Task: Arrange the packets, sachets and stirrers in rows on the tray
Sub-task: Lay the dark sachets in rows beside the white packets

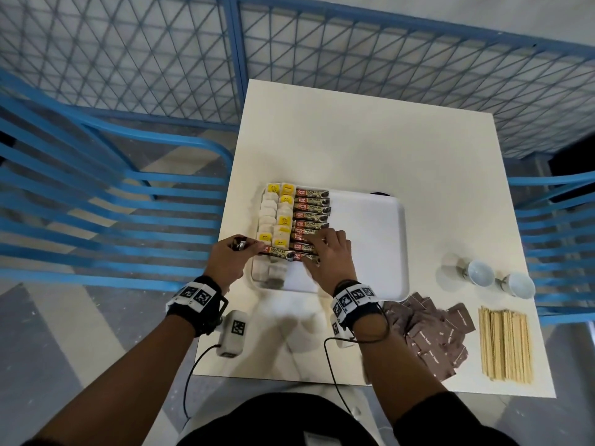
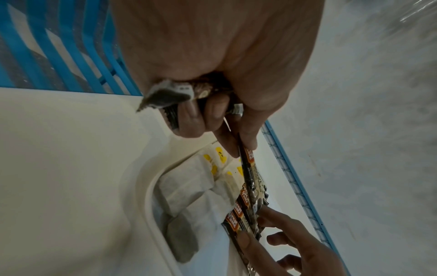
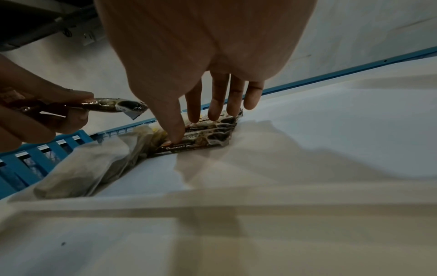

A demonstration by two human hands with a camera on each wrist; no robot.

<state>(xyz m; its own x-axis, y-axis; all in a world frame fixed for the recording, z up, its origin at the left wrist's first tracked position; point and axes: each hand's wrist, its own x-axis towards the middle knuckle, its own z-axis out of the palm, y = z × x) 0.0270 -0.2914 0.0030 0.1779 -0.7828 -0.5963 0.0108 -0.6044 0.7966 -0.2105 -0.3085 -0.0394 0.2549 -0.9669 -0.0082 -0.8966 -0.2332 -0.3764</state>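
1. Tray (image 1: 380,226), white, sits on the pale desk (image 1: 354,140); its right half is bare, its left part filled.
2. Tea bags (image 1: 269,214) with yellow tags lie in two columns along the tray's left edge; beside them a column of brown granule sachets (image 1: 310,209) lies crosswise, stacked row on row toward the near edge.
3. Left hand (image 1: 227,262) hovers over the tray's near-left corner, fingers curled round a small bunch of sachets; thumb and forefinger pinch one held sachet (image 1: 277,251) that sticks out to the right, over the tea bags, toward the sachet column. In the left wrist view the curled fingers (image 2: 212,112) clamp the bundle ends.
4. Right hand (image 1: 331,259) lies flat over the near end of the sachet column, fingers straight and spread, tips pressing the lowest sachets; the right wrist view shows the thumb (image 3: 175,134) on the nearest sachet and the other fingers resting on those behind. It grips nothing.
5. The hands are near each other, not touching; the held sachet spans the gap between them.
6. Off the tray, right side of the desk: a loose heap of brown packets (image 1: 431,333) by the tray's near-right corner, a neat bundle of wooden stirrers (image 1: 505,344) beside it, two small white cups (image 1: 497,278) beyond.
7. Blue slatted chairs (image 1: 96,204) flank the desk; blue mesh fencing (image 1: 354,49) stands behind it.
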